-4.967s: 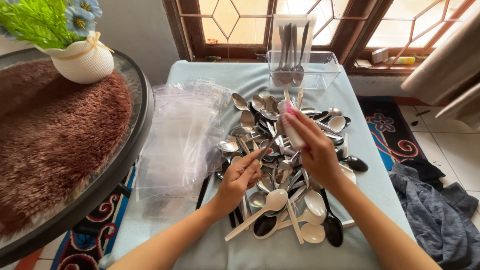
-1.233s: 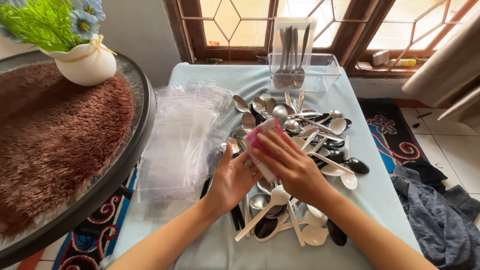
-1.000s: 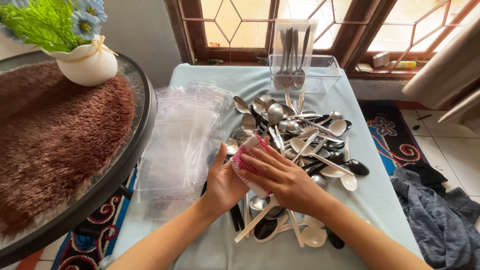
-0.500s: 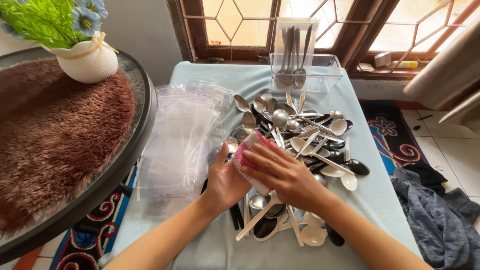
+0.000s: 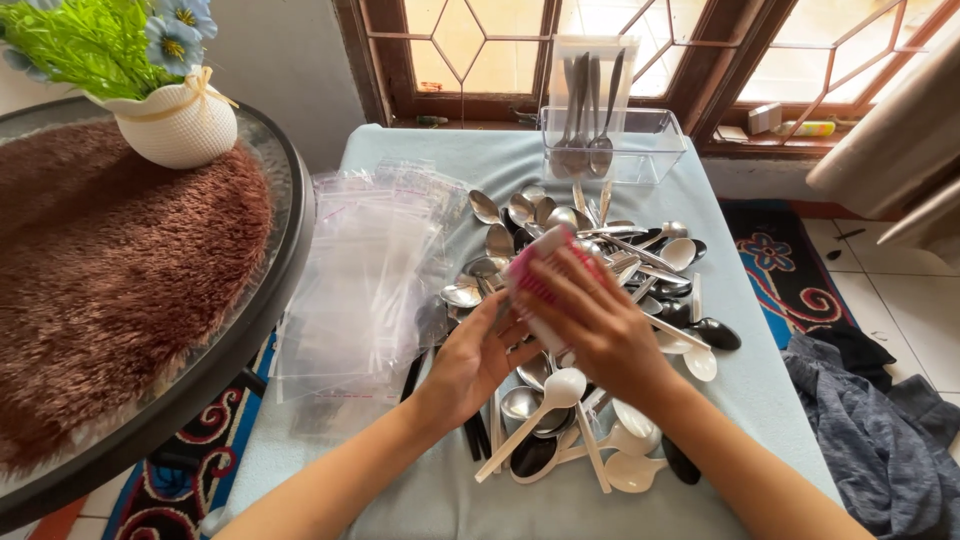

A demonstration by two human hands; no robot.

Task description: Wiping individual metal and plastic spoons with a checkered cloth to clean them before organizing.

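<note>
Both hands now meet mid-pile: right hand (image 5: 600,325) and left hand (image 5: 475,360) fingers grasp a clear pink-striped bag (image 5: 540,275); five seconds ago, apart among spoons (image 5: 600,235).

Clear zip bag (image 5: 535,275); tilted over spoons (image 5: 600,250)

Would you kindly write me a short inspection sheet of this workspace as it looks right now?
Surface: table under a pale blue cloth, mostly covered.
Job's things: small clear bag with pink strip, held by both hands above the spoon pile of metal, white and black spoons.
Clutter: stack of clear zip bags left of the pile; clear container with a few spoons standing in it by the window.
Hands: left hand under the bag; right hand over it.
Cables: nothing seen.
Surroundings: round glass table with brown furry mat and white flower vase; grey cloth on the floor.
</note>
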